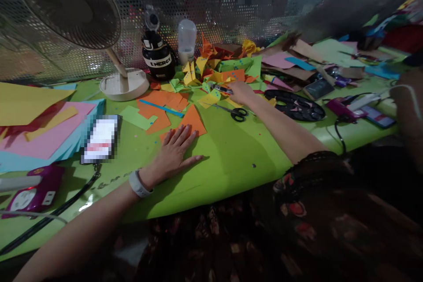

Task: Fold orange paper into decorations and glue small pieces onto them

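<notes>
My left hand (175,152) lies flat with its fingers spread, the fingertips resting on a folded orange paper (192,120). A light-coloured watch band is on that wrist. My right hand (243,93) reaches across to the paper scraps, its fingers closed at the near end of a small silver and dark hand tool (222,89). The tool's kind is too small to make out. Just below that hand lies a pair of scissors (237,113) with black handles. A blue paper strip (161,108) and a light green paper (139,117) lie left of the orange paper.
A fan (124,83), a black bottle (158,59) and a clear bottle (187,39) stand along the perforated metal wall. Paper sheets (49,130) and a phone (100,139) lie left. A black tray (295,105) is at right, beside another person's arm (410,110).
</notes>
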`<state>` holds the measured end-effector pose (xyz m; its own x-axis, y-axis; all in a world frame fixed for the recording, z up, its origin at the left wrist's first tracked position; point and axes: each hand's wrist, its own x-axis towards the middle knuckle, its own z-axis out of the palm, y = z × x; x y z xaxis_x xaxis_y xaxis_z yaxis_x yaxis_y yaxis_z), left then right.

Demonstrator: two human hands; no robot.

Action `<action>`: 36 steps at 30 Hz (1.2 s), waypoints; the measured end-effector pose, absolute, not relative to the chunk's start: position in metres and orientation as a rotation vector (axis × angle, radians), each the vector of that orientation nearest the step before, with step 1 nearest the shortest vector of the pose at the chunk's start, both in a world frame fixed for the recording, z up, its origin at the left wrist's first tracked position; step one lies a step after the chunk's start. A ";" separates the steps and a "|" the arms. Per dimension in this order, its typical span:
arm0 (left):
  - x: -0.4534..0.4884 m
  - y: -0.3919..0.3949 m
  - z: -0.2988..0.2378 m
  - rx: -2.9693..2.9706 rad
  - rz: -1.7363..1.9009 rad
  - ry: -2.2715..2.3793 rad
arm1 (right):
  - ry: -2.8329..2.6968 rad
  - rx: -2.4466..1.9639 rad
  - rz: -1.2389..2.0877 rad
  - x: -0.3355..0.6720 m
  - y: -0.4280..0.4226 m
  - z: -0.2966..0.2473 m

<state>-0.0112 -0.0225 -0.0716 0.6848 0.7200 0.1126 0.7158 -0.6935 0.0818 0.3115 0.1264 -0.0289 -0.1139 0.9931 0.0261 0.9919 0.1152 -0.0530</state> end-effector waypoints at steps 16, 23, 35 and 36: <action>-0.020 -0.020 -0.066 2.765 0.238 1.281 | -2.179 -1.850 0.254 0.318 0.037 -0.015; -0.021 -0.019 -0.060 2.757 0.178 1.292 | -2.388 -1.853 0.152 0.281 0.013 -0.034; -0.022 -0.016 -0.063 2.733 0.068 1.288 | -2.559 -1.531 -0.076 0.296 0.005 -0.060; -0.022 -0.016 -0.064 2.731 0.076 1.279 | -2.573 -1.517 -0.065 0.298 0.004 -0.060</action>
<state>-0.0224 -0.0155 -0.0643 0.6405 0.7679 -0.0076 0.7617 -0.6339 0.1339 0.2980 0.0043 -0.0601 -0.4756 0.8660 0.1545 0.8727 0.4865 -0.0408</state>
